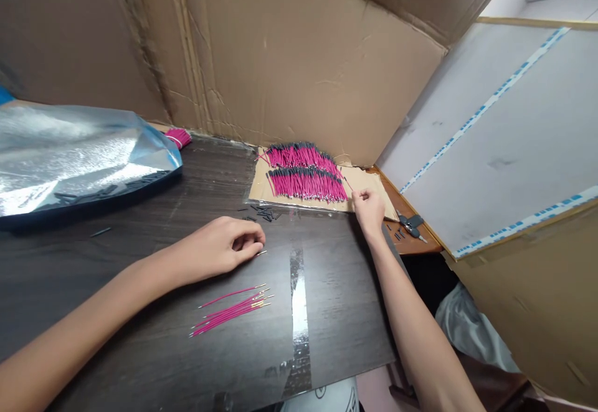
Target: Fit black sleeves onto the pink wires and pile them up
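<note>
My right hand [369,209] pinches a thin pink wire [348,184] with a dark sleeve at its end, over the right side of a cardboard sheet [367,180]. Beside it on the sheet lie two dense rows of pink wires [306,184] with black sleeves. My left hand [236,244] rests over the dark table with thumb and fingers closed together. A metal pin tip [262,252] shows just below its fingertips; whether they grip it is hidden. Nearer to me lie several loose pink wires [231,312] with bare metal tips. Small black sleeves [264,214] are scattered beyond my left hand.
A silvery bag [84,156] with black sleeves at its opening lies at the left, a pink wire bundle [179,138] behind it. Black-handled cutters [411,225] lie on a brown wooden surface at right. Cardboard walls [289,57] stand behind. Shiny tape [299,312] crosses the table.
</note>
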Demonstrator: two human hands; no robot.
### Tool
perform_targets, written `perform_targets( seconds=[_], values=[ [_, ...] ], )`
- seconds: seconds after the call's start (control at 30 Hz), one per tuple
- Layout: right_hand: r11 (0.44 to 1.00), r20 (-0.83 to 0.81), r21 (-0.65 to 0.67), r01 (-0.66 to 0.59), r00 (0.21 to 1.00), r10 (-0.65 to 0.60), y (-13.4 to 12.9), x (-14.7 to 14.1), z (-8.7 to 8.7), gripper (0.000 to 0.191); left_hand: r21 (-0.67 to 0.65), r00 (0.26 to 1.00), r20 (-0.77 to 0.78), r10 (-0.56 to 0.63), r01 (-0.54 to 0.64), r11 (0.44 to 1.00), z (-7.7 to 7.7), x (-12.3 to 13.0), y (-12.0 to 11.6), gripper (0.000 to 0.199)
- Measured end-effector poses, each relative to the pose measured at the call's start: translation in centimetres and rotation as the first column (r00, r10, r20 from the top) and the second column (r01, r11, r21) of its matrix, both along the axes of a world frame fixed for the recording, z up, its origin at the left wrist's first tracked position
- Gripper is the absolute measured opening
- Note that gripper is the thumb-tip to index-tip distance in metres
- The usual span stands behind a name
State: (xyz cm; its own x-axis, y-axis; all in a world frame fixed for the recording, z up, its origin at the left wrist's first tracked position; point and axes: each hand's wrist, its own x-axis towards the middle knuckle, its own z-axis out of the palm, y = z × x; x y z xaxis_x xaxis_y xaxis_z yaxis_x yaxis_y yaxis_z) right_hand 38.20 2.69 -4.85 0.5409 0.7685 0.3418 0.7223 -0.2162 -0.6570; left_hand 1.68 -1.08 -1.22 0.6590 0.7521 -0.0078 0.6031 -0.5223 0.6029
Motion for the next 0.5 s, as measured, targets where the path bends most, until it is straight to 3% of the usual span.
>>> perform_targets(
  seconds=[0.5],
  values=[
    [0.981, 0.106, -0.194, 0.021, 0.994, 0.0, -0.2, -0.5, 1.0, 0.013, -0.239, 0.973, -0.205, -0.102, 0.052, 0.97, 1.9, -0.9, -0.3, 0.026]
  ],
)
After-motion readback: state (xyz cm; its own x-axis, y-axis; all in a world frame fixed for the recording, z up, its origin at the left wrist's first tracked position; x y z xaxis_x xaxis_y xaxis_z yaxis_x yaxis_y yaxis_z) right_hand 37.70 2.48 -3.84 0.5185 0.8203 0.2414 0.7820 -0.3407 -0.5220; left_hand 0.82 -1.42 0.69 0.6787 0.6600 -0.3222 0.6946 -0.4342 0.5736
